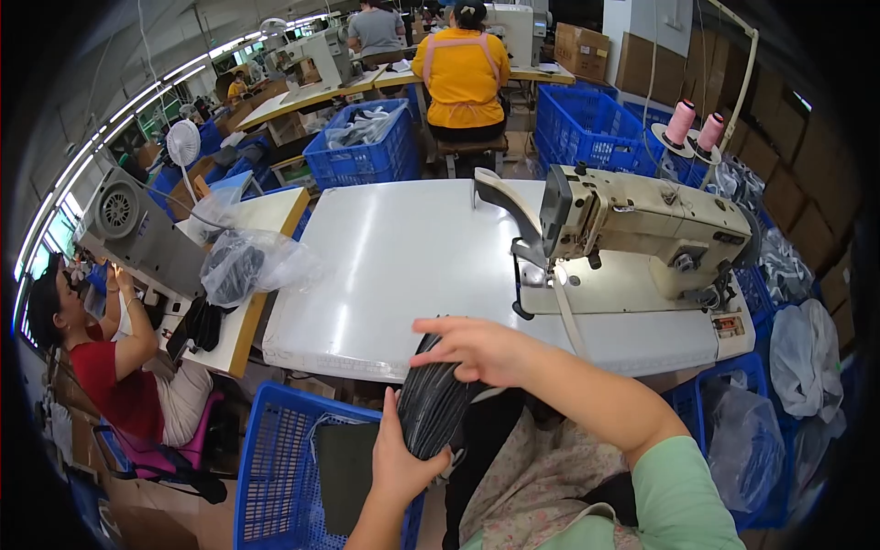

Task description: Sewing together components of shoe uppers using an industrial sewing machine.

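Note:
My left hand [403, 463] is wrapped around the lower end of a thick bundle of thin, black, layered pieces [433, 403]; their exact kind I cannot make out. Across the bundle's upper end reaches my right hand [477, 350], with its fingers stretched out and apart. The bundle is tilted, just off the near edge of a white sewing table [385, 266]. Beyond my right hand stands a sewing machine [651, 225], from whose needle area a pale strip [568, 316] hangs toward me.
A blue crate [266, 458] with a dark flat piece stands below left. Pink thread cones [680, 122] rise behind the machine. At left, a person in red [115, 367] works at another machine; a person in yellow [463, 78] sits ahead. Plastic-wrapped goods [234, 266] lie on the left table.

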Available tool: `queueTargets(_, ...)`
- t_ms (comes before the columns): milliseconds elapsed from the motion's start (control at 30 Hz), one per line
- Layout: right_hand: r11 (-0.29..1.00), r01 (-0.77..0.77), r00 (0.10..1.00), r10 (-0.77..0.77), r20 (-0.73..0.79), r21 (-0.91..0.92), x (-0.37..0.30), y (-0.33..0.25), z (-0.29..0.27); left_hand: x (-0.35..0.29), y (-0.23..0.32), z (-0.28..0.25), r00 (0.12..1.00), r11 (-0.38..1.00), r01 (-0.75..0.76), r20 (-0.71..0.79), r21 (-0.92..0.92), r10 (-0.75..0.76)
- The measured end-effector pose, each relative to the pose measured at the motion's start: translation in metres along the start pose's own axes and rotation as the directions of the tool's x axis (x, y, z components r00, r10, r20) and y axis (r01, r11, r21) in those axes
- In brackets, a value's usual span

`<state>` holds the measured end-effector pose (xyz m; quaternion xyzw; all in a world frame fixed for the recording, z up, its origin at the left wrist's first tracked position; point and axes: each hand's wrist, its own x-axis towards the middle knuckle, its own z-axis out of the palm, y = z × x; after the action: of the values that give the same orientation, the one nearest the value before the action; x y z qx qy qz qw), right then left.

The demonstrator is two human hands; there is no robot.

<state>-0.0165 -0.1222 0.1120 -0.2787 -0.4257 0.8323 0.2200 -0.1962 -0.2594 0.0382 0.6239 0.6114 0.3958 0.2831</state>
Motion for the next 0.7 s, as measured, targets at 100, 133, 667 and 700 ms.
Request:
queueTargets(100, 0.987, 0.086, 0.991, -0.071, -0.113, 0.133, -0.013, -0.001, -0.030, -0.001, 0.012, -0.012, 0.999, 0.986, -0.035, 0.035, 0.163, 0.030)
queueTargets(133, 0.984, 0.118, 0.987, -0.102, -0.124, 0.134, -0.017, -0.002, -0.034, -0.003, 0.008, -0.014, 0.991, 0.966, -0.130, 0.008, 0.225, 0.131)
queueTargets(667, 0.979, 0.002, 0.992, 0.024, -0.128, 0.203, -0.045, 0.072, -0.061, -0.022, 0.000, -0.038, 0.968, 0.998, 0.024, -0.248, -0.066, -0.039)
queueTargets(700, 0.978, 0.007, 0.991, 0.022, -0.135, 0.210, -0.045, 0.082, -0.060, -0.022, 0.004, -0.036, 0.971, 0.998, 0.022, -0.238, -0.065, -0.037)
